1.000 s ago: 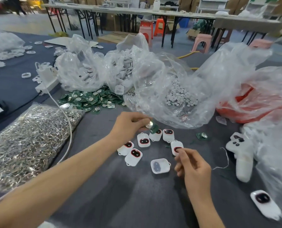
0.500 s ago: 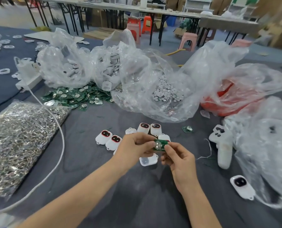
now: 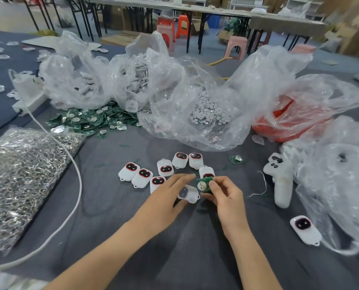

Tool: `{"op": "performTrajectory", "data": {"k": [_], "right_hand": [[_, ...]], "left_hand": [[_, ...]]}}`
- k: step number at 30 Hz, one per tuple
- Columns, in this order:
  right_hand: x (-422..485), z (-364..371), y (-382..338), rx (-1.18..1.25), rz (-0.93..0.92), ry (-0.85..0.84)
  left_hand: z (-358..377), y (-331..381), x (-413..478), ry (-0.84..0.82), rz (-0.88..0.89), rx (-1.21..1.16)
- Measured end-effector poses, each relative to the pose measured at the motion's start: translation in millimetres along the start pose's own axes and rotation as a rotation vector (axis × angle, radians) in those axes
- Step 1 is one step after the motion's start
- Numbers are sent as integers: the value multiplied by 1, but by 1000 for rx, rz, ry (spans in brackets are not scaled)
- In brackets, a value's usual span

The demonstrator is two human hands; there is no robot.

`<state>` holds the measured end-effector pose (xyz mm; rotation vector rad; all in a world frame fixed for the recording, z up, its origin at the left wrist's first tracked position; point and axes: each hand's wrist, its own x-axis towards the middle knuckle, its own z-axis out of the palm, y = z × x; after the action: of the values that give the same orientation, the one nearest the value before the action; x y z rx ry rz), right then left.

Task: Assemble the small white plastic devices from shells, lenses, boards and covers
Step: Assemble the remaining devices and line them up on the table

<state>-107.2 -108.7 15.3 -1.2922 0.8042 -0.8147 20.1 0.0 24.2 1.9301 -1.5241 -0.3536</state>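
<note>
Board (image 3: 203, 185) pinched by right hand (image 3: 226, 198); shell (image 3: 188, 194) beside

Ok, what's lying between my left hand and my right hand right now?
In the head view, an open white shell lies between the left hand and the right hand, which pinches a green board.

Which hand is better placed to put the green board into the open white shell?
Right, probably. The right hand pinches the green board just beside the open shell. The left hand lies with straight fingers at the shell and holds no board, so it suits steadying.
</note>
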Motion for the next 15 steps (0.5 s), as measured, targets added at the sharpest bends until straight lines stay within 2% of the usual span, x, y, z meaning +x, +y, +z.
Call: {"op": "performTrajectory", "data": {"k": [5,11,15], "right_hand": [[-12,3,-2,-155,-21,9],[-29,-10,-7,-311,-20,26],[-9,-10,-24,-412,-38,5]], "left_hand": [[-6,-11,4,-6,17,35],[8,-1,-14,201,-87,-39],[27,10,-22,185,-138,-62]]}}
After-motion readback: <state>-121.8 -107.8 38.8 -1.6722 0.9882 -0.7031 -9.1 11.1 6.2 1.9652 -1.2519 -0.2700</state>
